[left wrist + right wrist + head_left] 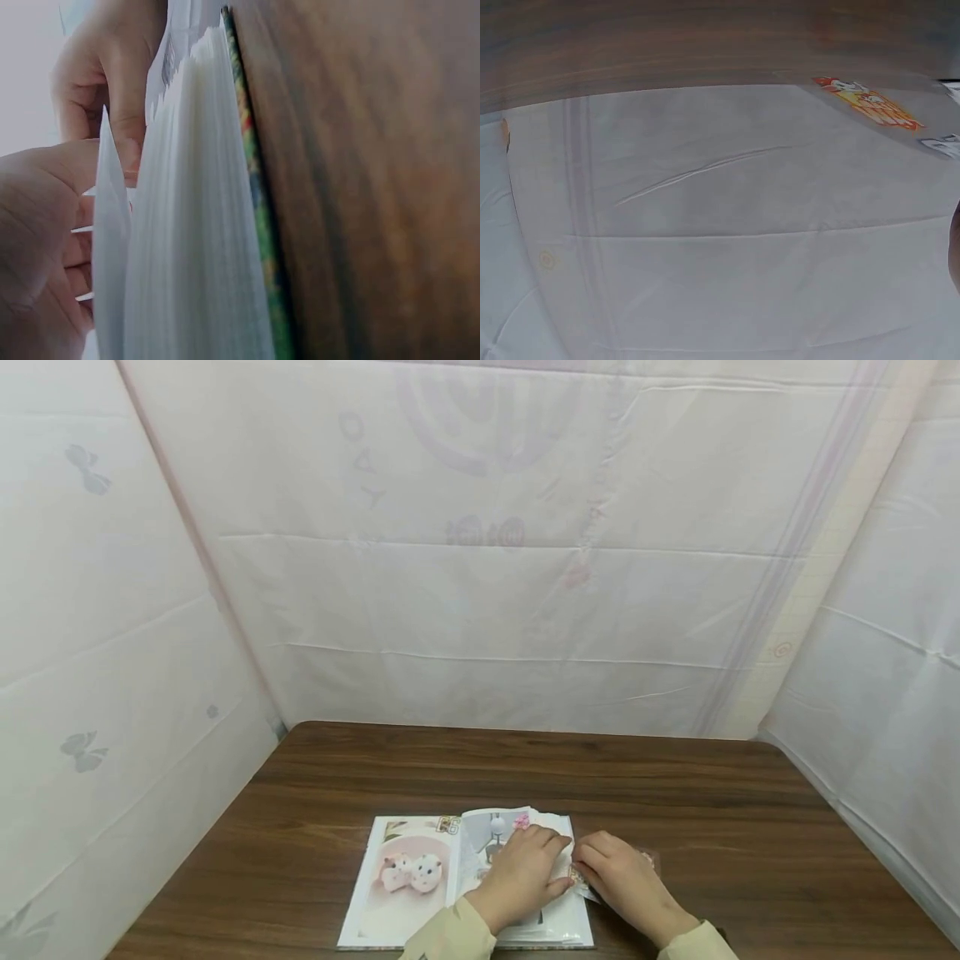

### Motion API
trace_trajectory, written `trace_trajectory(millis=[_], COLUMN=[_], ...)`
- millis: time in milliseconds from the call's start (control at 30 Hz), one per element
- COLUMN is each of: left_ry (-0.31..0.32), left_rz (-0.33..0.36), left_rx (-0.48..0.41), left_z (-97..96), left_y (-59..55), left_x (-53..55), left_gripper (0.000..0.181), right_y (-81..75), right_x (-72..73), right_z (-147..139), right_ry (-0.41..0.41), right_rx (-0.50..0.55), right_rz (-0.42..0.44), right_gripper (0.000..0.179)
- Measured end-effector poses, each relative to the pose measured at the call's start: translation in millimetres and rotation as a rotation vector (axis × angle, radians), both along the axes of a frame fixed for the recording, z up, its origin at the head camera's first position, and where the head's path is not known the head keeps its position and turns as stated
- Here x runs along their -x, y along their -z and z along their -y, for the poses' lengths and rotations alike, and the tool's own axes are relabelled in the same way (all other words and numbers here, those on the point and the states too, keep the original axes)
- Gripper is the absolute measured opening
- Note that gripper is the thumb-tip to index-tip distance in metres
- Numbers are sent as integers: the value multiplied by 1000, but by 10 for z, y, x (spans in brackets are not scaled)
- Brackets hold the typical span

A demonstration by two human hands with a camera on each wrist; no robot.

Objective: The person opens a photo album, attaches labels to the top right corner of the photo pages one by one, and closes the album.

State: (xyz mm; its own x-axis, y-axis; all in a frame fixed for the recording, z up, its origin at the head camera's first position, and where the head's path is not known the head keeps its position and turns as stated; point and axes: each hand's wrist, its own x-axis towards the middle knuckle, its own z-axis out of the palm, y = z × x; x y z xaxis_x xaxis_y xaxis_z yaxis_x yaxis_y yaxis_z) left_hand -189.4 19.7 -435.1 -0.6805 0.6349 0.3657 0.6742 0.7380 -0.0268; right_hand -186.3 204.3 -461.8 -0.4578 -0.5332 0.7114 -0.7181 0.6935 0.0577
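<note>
An open album (408, 917) lies on the table, with a photo of two dotted bows on its left page. My left hand (525, 872) rests over the right page, fingers extended, its thumb toward the page's outer edge. Just beside that edge, my right hand (618, 878) pinches a clear sticker sheet, partly hidden under the fingers. Part of the see-through sheet (870, 105) with coloured lettering shows in the right wrist view. From the left wrist, a page (111, 247) stands lifted from the thick stack near my left palm, and both hands nearly meet.
The dark wooden table (465, 768) extends around the album. White printed cloth (495, 602) hangs behind it and along both sides. A pink sticker (522, 820) sits at the top of the right page.
</note>
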Motion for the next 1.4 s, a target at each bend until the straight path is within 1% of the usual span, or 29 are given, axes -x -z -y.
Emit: trace_trajectory(millis=[67, 133, 233, 367, 533, 700, 867, 1133, 1267, 1400], left_ry=[-10, -4, 20, 45, 59, 85, 106, 139, 135, 124], left_rz=[26, 41, 39, 52, 46, 19, -27, -15, -18, -29], left_rx=[16, 28, 65, 135, 187, 194, 204, 158, 178, 212], left_z=[6, 13, 22, 22, 26, 45, 56, 61, 59, 54], left_y=[16, 30, 51, 65, 59, 52, 55, 95, 89, 72], left_x=[-23, -41, -62, -90, -129, -173, -186, -132, -130, -146], left_gripper=[47, 48, 45, 47, 48, 44, 46, 45, 43, 42], right_y=[12, 28, 56, 84, 100, 98, 96, 104, 102, 92], right_x=[-3, -6, -9, -17, -25, -18, -14, -30, -43, -56], right_z=[-14, -33, -65, -98, -100, -91, -101, -117, -116, -112], right_ry=[-3, 5, 14, 15, 13, 8, 18, 25, 33, 36], right_rx=[-12, -27, -54, -86, -96, -98, -111, -108, -112, -109], right_rz=[10, 29, 67, 101, 107, 88, 103, 108, 124, 161], right_gripper=[18, 19, 20, 19, 20, 21, 24, 22, 22, 21])
